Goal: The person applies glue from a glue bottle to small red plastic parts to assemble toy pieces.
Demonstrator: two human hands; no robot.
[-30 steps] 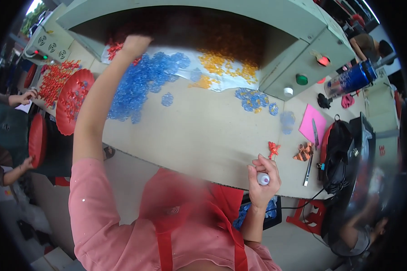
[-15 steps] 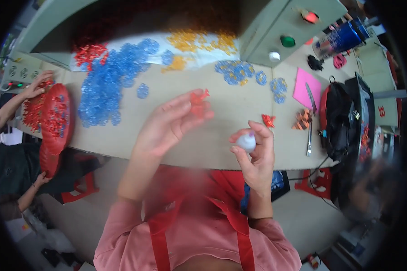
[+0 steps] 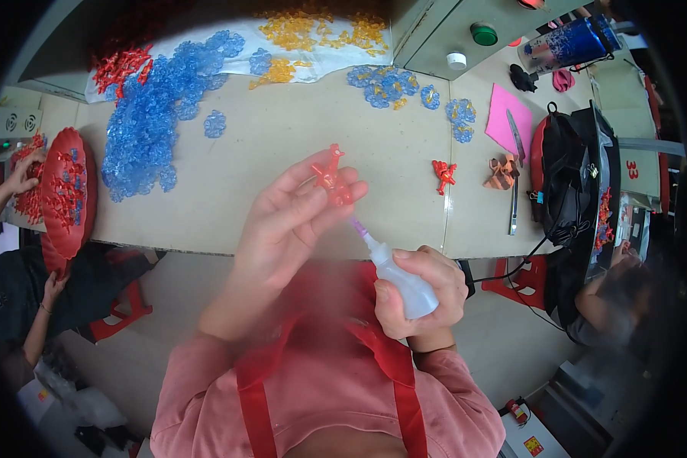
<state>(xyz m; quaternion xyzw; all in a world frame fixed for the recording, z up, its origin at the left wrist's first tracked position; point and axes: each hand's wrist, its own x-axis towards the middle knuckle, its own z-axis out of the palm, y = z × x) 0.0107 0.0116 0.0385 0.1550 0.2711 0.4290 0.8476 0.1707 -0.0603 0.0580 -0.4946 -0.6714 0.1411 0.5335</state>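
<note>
My left hand (image 3: 276,223) pinches a small translucent red plastic figure (image 3: 330,180) between thumb and fingers above the table. In my right hand (image 3: 444,294) is a whitish squeeze bottle (image 3: 409,285), tilted so that its thin purple-tipped nozzle points up and left at the figure's lower end. The tip is close to the figure; whether they touch I cannot tell. A second red figure (image 3: 443,176) lies on the table to the right of my hands.
A heap of clear blue pieces (image 3: 141,141) spreads at the far left, beside red pieces (image 3: 122,70) and yellow ones (image 3: 294,32). Blue pieces with yellow bits (image 3: 385,85) lie further right. Tweezers (image 3: 514,200), a pink sheet (image 3: 510,118) and a black bag (image 3: 566,175) sit rightward. A co-worker holds a red tray (image 3: 67,195).
My right hand has turned the bottle from upright to tilted, bringing its nozzle up to the figure. The left hand still holds the figure, now a little nearer the body.
</note>
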